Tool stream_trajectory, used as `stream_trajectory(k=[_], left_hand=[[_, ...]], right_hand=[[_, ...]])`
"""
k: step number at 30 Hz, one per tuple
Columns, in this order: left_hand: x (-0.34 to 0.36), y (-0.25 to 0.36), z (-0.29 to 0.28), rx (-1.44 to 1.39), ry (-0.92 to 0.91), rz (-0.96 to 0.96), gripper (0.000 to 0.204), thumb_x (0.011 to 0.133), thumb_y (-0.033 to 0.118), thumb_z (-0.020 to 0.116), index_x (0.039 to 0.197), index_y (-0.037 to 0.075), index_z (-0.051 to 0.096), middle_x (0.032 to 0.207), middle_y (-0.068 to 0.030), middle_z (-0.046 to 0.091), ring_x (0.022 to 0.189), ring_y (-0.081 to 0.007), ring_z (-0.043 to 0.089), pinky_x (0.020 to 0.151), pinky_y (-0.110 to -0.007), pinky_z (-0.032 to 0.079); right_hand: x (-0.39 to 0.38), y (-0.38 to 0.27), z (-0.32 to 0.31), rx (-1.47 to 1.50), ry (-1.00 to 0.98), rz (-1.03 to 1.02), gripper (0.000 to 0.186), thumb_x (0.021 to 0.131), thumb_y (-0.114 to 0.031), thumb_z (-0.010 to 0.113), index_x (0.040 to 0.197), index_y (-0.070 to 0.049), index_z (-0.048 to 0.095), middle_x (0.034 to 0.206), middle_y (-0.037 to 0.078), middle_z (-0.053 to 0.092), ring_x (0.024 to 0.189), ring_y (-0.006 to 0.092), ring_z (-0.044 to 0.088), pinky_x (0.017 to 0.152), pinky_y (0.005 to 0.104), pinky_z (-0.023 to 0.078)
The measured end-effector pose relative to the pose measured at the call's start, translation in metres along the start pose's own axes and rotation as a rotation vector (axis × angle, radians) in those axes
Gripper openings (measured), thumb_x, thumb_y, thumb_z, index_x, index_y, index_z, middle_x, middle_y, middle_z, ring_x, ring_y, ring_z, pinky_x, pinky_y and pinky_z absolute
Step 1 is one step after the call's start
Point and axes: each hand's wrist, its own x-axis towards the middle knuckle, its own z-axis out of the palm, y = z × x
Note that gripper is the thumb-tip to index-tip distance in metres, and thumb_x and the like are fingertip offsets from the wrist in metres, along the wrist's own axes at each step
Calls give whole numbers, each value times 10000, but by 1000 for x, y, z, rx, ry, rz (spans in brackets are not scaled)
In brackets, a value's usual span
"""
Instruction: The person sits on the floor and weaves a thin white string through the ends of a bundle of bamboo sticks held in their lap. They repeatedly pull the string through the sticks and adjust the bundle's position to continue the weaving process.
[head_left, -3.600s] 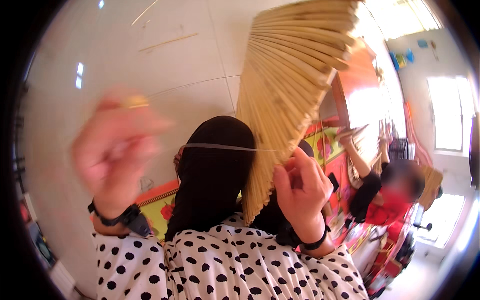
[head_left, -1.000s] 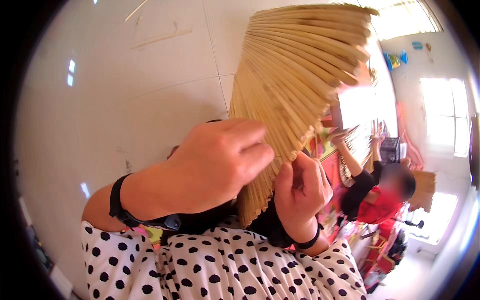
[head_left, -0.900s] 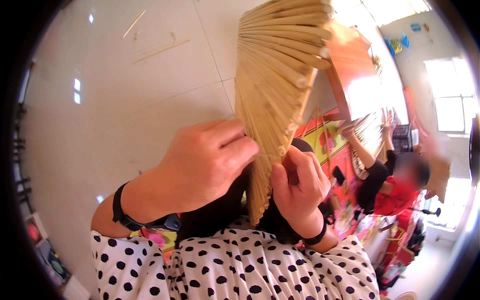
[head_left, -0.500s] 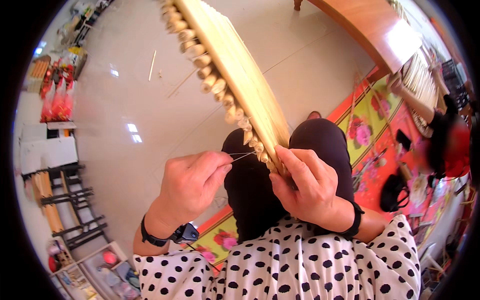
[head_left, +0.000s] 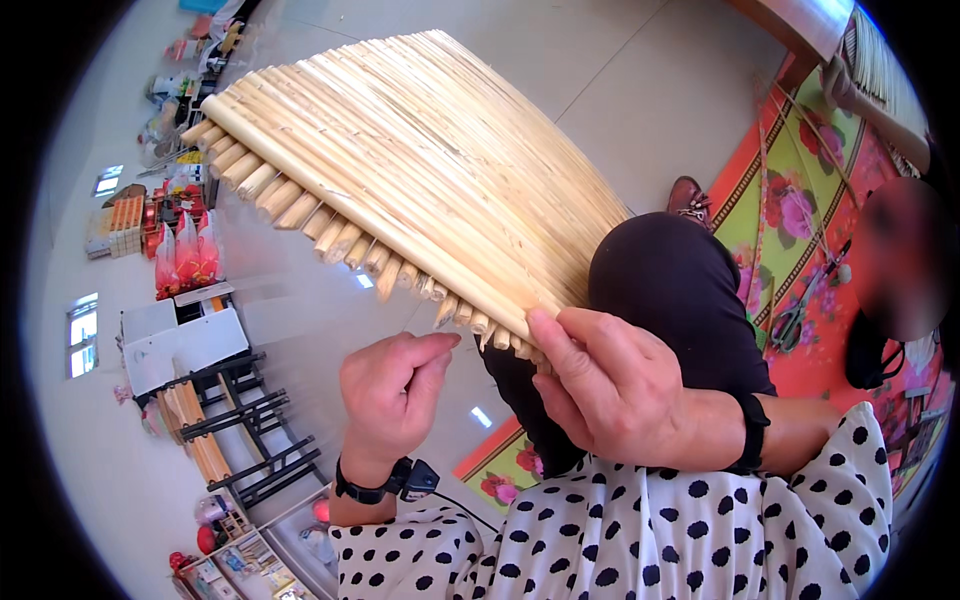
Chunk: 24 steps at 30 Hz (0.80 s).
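A fan-shaped panel of pale bamboo-like sticks [head_left: 420, 160] lies tilted above my legs, a thicker stick along its near edge and uneven cut ends beneath. My right hand [head_left: 610, 380] grips that near edge at its lower end, thumb and fingers around the sticks. My left hand [head_left: 395, 390] is just below and left of the panel, fingertips pinched together near the cut ends; anything between them is too small to make out. My dark-clad right knee [head_left: 660, 290] is beside the panel's right side.
A floral mat [head_left: 750, 250] with scissors [head_left: 790, 322], thin strips and a black bag [head_left: 865, 375] lies right. A person [head_left: 905, 250] is at the far right below a wooden table [head_left: 800, 25]. Boxes [head_left: 180, 345], black racks [head_left: 260, 440] and bagged goods line the left.
The panel has tipped leftward and flattened, showing its broad face. My left hand has left the position over the sticks it held a second ago; the view has swung round toward the left-side goods.
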Motion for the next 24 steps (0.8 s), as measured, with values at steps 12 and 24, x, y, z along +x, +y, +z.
stream_trajectory(k=[12,24], left_hand=[[-6,-2,0,-30,37,-30,97,841,-33,665,933,-6,678,574,-76,520,457,-160,478,434,-276,337],[-4,5,10,-14,98,-29,123,823,-49,674,936,-1,682,588,-89,549,467,-174,507,439,-281,369]], right_hand=[[-2,2,-5,74,-25,-13,432,768,-47,660,1136,164,577,868,125,528,664,209,545,560,288,482],[5,2,-1,27,-38,17,561,743,-46,630,1275,113,554,807,66,483,640,174,510,528,261,456]])
